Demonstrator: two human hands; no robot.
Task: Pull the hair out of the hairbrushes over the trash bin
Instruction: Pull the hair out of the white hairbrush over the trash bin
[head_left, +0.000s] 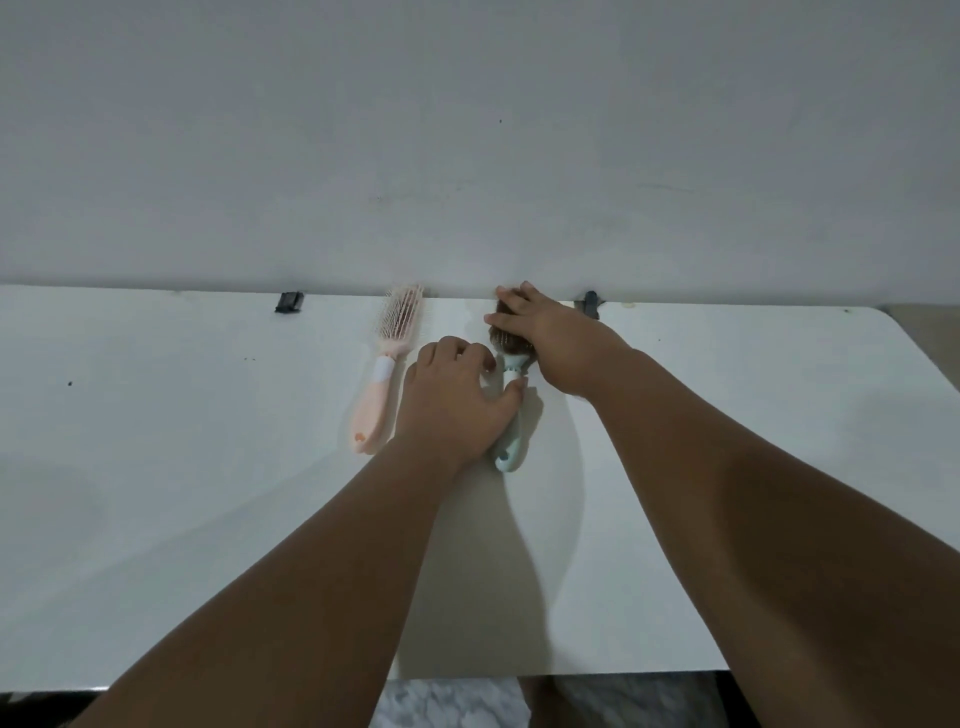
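While flat on table (208, 467): green brush (508, 441) handle under left hand (457, 400), loosely gripped; right hand (545, 332) covering hairy head, grip unclear. Pink brush (387, 364) just left, untouched.

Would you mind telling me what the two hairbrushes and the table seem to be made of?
Pink hairbrush: likely smooth moulded plastic, pastel with a soft sheen. Mint hairbrush: apparently the same, with glossy handle. Table: white, smooth, faintly reflective, perhaps laminate or plastic.
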